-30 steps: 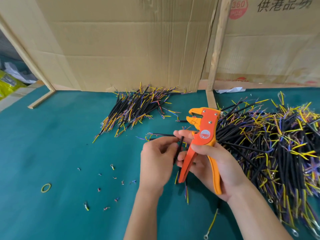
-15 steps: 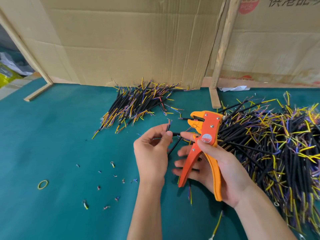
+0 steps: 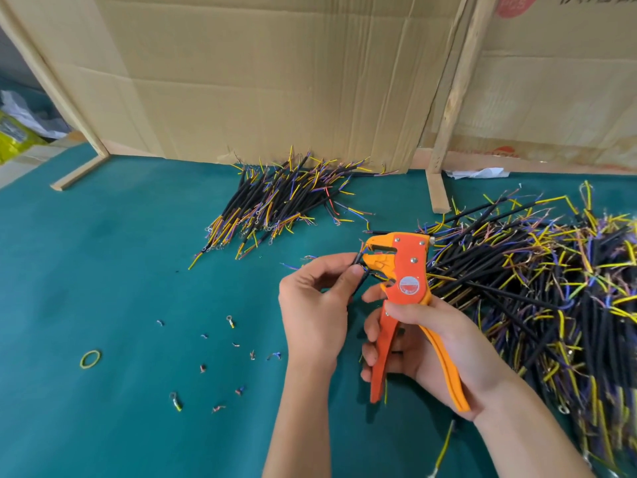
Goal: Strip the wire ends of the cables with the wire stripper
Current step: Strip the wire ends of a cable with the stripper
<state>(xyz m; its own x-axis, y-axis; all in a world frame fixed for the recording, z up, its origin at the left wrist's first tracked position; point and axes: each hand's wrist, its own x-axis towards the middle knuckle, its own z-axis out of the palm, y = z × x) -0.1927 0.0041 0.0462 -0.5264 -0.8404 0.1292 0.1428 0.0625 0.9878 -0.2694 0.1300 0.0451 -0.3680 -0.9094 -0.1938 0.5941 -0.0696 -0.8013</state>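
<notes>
Between both hands, the left hand (image 3: 315, 305) pinches a cable (image 3: 358, 262) at the wire stripper (image 3: 401, 270), gripped by the right hand (image 3: 431, 343).

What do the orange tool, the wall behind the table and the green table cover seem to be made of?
Wire stripper: likely moulded plastic over metal, going by its matte orange shell and shiny rivets.
Back wall: corrugated cardboard, plain brown with creases and a torn lower edge, set against bare wooden posts.
Table cover: looks like a matte teal mat or felt, with no shine; which one is unclear.
</notes>
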